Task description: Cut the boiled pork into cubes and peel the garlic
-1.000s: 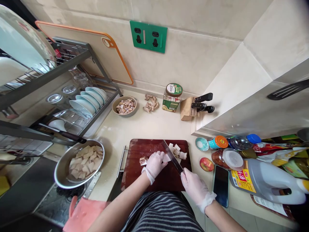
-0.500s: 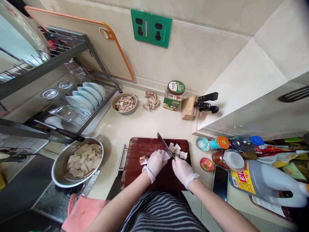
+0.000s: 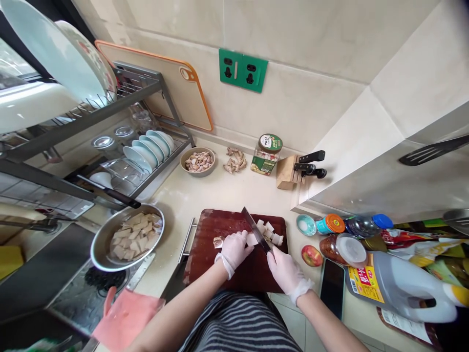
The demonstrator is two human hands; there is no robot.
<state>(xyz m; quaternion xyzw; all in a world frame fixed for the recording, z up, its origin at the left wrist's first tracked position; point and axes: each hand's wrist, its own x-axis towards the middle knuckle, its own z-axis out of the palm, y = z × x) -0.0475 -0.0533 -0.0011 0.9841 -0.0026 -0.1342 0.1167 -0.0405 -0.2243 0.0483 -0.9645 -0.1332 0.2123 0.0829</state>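
My gloved right hand (image 3: 286,268) is closed around the handle of a kitchen knife (image 3: 254,227), its dark blade slanting away to the upper left. Fingers of my gloved left hand (image 3: 234,248) are curled over a white block of food (image 3: 252,239), right beside the blade; its exact kind I cannot tell. Cut white chunks (image 3: 269,230) lie to the right of the knife. Left of my left hand sits a small piece with a brownish-red side (image 3: 218,242). All of this rests on a dark red cutting board (image 3: 208,225).
A steel pan (image 3: 161,230) of pale flat slices stands at left, its dark handle pointing backward. Behind the board are a bowl (image 3: 199,168) of garlic cloves, ginger (image 3: 234,160), a jar (image 3: 266,154) and a knife block (image 3: 287,172). An apple (image 3: 311,255), phone (image 3: 332,288) and bottles line the right.
The knife and my right hand have shifted slightly right, opening a gap that shows more of the white block by my left fingers. The camera view has tilted up and left.
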